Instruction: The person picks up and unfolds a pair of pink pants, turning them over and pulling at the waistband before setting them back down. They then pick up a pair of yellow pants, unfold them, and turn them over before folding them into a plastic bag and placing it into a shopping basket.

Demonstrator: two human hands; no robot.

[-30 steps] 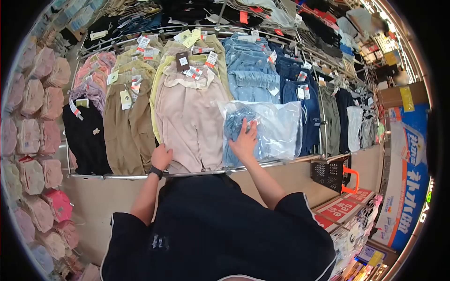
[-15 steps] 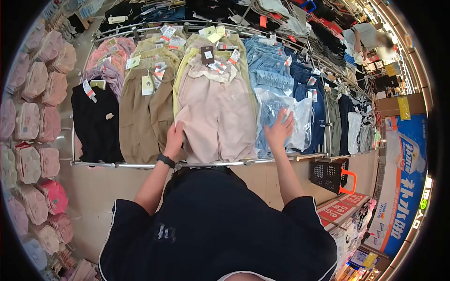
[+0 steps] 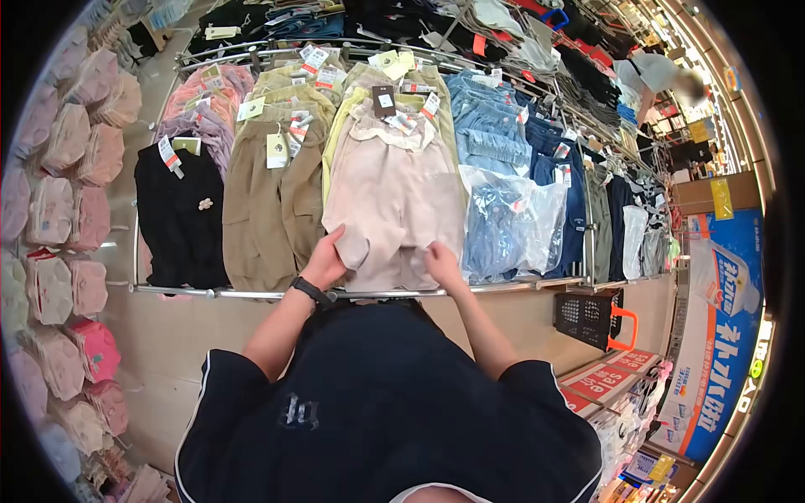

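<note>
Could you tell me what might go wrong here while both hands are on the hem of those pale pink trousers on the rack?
1. The left hand and right hand grip the pale pink trousers at the hem; a tug might slip them off the hanger.
2. The bagged denim garment leans loose against the rack beside them and may slide off the lower rail.
3. Paper tags crowd the waistbands and could snag or tear.

Matt pink cloth trousers (image 3: 392, 201) hang beside a glossy clear plastic bag (image 3: 511, 226) over a shiny metal rail (image 3: 251, 293).
</note>
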